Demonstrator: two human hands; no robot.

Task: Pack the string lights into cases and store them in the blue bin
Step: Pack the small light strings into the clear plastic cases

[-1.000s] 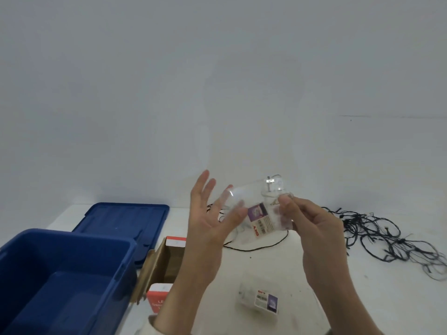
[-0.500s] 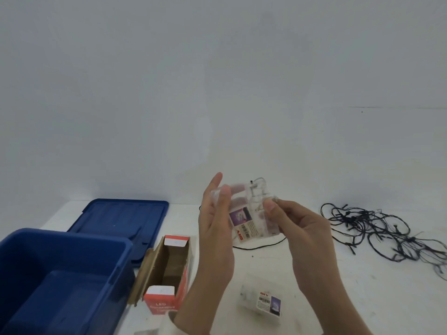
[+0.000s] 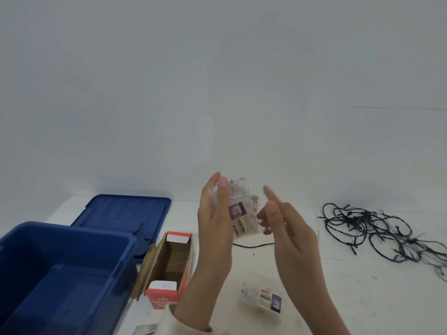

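Head view, centre: left hand point(image 3: 214, 213) grips the clear case point(image 3: 242, 213) upright by its left edge, probably steadying it for closing. Right hand point(image 3: 286, 229) is at its right edge, index lifted, hold too blurred to tell. Loose string lights point(image 3: 377, 228) lie right, blue bin point(image 3: 72, 234) lower left; half a second earlier the right hand pinched the case.

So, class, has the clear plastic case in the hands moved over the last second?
Yes. The clear plastic case shifted left, towards the open red cardboard box, and turned more upright.
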